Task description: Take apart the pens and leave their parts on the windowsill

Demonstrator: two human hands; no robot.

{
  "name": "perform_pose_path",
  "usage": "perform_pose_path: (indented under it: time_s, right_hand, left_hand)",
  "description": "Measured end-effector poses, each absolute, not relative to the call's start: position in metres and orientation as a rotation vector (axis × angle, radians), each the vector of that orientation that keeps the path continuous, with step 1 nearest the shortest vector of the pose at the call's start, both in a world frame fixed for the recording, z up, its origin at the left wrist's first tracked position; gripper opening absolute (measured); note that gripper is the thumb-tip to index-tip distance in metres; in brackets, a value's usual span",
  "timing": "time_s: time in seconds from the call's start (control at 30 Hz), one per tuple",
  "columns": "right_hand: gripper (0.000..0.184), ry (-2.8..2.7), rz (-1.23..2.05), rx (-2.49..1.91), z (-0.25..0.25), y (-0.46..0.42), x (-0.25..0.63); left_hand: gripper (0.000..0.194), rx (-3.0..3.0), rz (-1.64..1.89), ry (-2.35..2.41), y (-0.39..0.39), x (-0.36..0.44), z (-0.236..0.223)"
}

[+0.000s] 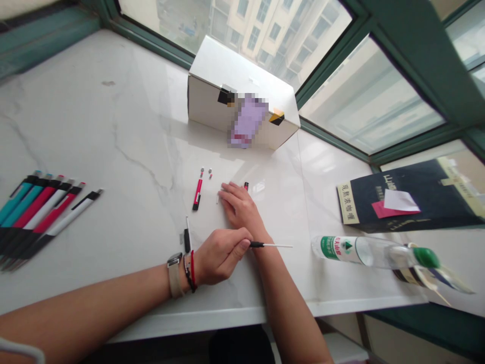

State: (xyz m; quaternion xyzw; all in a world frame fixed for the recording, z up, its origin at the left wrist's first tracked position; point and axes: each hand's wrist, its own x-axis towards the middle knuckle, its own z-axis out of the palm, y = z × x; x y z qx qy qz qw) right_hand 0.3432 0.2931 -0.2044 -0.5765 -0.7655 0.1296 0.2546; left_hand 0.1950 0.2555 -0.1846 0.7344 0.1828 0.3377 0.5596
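Observation:
My left hand [220, 255], with a watch and red cord on the wrist, is closed in a pinch on a thin white pen refill [271, 245] that points right across my right forearm. My right hand [238, 203] lies flat on the marble sill, fingers stretched toward a small white part [217, 197] and a small black-and-red part [246, 186]. A red and black pen barrel [197, 193] lies just left of it, with two small silver bits [206, 169] above. A black clip piece [187, 239] rests near my left wrist.
Several assembled pens [41, 207] lie fanned at the left edge. A white cardboard box [238, 96] stands at the back by the window. At the right lie a plastic water bottle [364, 251] on its side and a dark book [413, 199].

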Motion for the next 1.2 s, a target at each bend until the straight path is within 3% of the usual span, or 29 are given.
perform_pose_path:
  time_s: [0.27,0.47,0.6,0.73,0.87,1.03,1.2]
  right_hand:
    - [0.040,-2.102,0.565,-1.448,-0.201,0.286,0.341]
    - [0.031,-2.029,0.672,-1.392,-0.191,0.281,0.337]
    - [0.022,-1.620,0.776,-1.473,-0.186,0.282,0.335]
    - [0.033,-1.166,0.900,-1.403,-0.180,0.285,0.338]
    - [0.052,-1.070,1.077,-1.244,-0.174,0.285,0.343]
    - [0.032,-1.171,1.079,-1.222,-0.172,0.282,0.342]
    - [0.030,-0.994,1.048,-1.197,-0.173,0.284,0.349]
  left_hand:
    - [0.020,1.737,0.829,0.380,0.255,0.194,-0.185]
    - [0.026,1.653,0.864,0.394,0.254,0.192,-0.183]
    - [0.030,1.364,0.868,0.598,0.256,0.197,-0.184]
    - [0.032,1.071,0.931,0.743,0.262,0.206,-0.187]
    - [0.029,0.958,0.950,0.746,0.266,0.210,-0.188]
    - [0.028,0.978,0.952,0.743,0.267,0.209,-0.188]
    - [0.031,0.961,0.924,0.762,0.267,0.210,-0.188]
